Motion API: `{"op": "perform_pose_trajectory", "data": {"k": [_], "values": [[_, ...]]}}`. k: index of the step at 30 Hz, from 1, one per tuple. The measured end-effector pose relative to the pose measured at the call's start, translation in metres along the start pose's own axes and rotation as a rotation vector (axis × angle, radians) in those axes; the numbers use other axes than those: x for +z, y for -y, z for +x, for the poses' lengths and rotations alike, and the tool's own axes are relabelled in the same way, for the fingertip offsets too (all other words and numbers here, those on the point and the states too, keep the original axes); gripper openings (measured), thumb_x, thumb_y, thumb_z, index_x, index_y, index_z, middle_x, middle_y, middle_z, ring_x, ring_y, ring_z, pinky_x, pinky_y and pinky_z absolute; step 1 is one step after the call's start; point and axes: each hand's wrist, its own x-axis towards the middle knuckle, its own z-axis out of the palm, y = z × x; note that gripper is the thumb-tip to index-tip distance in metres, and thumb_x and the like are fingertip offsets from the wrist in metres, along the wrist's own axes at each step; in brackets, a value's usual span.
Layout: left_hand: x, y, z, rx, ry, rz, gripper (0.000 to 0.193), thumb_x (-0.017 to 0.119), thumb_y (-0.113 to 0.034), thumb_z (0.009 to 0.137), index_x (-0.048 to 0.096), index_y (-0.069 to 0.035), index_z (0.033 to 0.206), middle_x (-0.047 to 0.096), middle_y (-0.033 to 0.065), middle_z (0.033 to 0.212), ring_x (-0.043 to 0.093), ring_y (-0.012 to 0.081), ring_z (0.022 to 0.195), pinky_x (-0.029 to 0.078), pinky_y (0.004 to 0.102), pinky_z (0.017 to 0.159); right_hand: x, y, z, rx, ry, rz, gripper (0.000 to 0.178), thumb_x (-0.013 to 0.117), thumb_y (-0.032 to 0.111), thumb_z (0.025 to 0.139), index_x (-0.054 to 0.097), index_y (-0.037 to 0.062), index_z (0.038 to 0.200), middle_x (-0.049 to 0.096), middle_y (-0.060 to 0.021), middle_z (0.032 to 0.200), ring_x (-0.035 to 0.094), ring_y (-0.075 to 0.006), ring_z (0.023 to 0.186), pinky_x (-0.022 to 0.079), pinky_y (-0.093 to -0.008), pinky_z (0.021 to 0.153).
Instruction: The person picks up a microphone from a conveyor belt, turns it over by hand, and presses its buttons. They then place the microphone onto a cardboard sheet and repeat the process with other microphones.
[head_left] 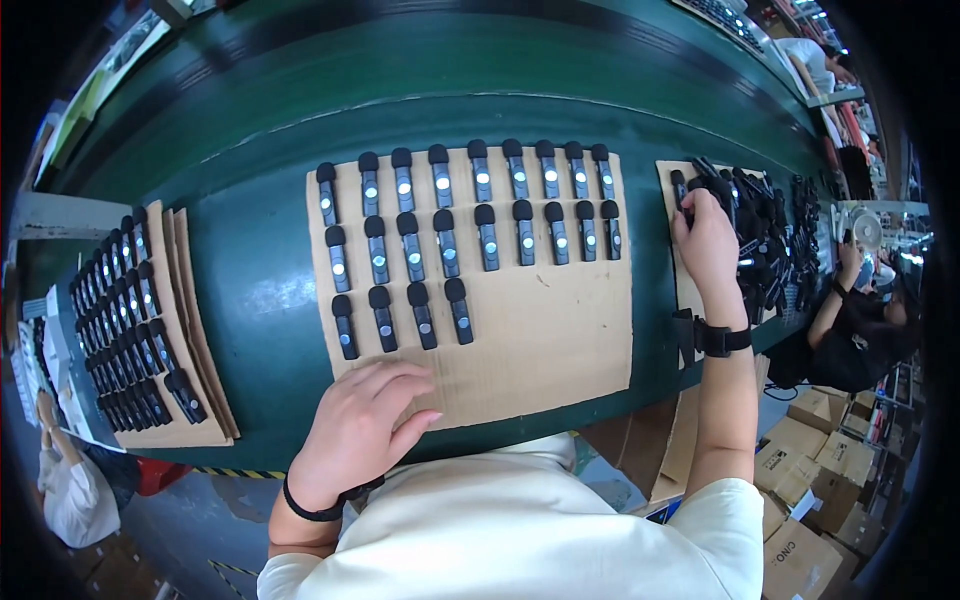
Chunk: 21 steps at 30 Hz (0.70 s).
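My left hand (362, 425) lies flat, fingers apart, on the cardboard sheet (540, 340) with rows of small black clips (447, 245). My right hand (706, 240) pinches one from the heap (770, 240) (grip looks snug). I'd lift it slowly and line it up straight.

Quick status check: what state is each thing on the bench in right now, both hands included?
Left hand: empty, resting flat on the middle cardboard sheet.
Right hand: reaching into the pile of black devices; grip cannot be made out.
Rows of black devices: lying flat in three rows, third row only partly filled.
Left cardboard stack: top sheet filled with devices.
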Motion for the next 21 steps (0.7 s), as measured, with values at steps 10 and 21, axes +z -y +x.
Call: {"op": "perform_pose_trajectory", "data": {"k": [10, 21], "values": [[-0.020, -0.002, 0.004, -0.001, -0.030, -0.133, 0.028, 0.076, -0.009, 0.077, 0.065, -0.003, 0.102, 0.068, 0.0119, 0.106, 0.065, 0.0314, 0.093, 0.052, 0.0388, 0.081, -0.052, 0.111, -0.047, -0.183, 0.097, 1.041, 0.019, 0.062, -0.001, 0.087, 0.065, 0.0004, 0.107, 0.059, -0.0037, 0.090, 0.050, -0.0104, 0.072, 0.044, -0.0255, 0.070], [-0.006, -0.007, 0.021, 0.165, -0.322, -0.290, 0.037, 0.074, 0.000, 0.078, 0.064, 0.002, 0.114, 0.069, 0.0149, 0.096, 0.066, 0.0271, 0.086, 0.051, 0.0337, 0.079, -0.058, 0.176, -0.083, -0.419, 0.478, 1.420, 0.021, 0.066, 0.000, 0.086, 0.065, -0.0002, 0.106, 0.064, -0.0083, 0.090, 0.054, -0.0165, 0.074, 0.044, -0.0281, 0.071]]}}
